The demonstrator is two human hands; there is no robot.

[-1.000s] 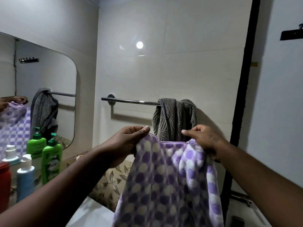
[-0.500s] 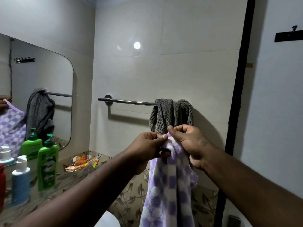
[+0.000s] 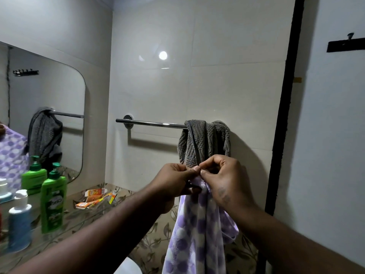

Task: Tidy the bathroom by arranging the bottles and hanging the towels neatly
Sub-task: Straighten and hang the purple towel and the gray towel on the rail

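Note:
A purple-and-white checked towel [image 3: 199, 228] hangs folded lengthwise from both my hands. My left hand [image 3: 173, 184] and my right hand [image 3: 223, 178] pinch its top corners together, fingertips touching, just below a bunched grey towel [image 3: 205, 141]. The grey towel drapes over the right end of a chrome towel rail [image 3: 152, 123] on the tiled wall. On the counter at the left stand a green pump bottle [image 3: 53, 202] and a blue bottle with a white cap [image 3: 18, 222].
A mirror [image 3: 59, 91] on the left wall reflects the rail, towels and bottles. Orange packets and a toothbrush [image 3: 94, 197] lie on the leaf-patterned counter [image 3: 83, 216]. A black vertical strip [image 3: 284, 107] runs right of the rail. A white basin rim [image 3: 128, 266] shows below.
My hands came together from spread apart, folding the purple towel in half lengthwise. The towel now hangs narrow instead of wide.

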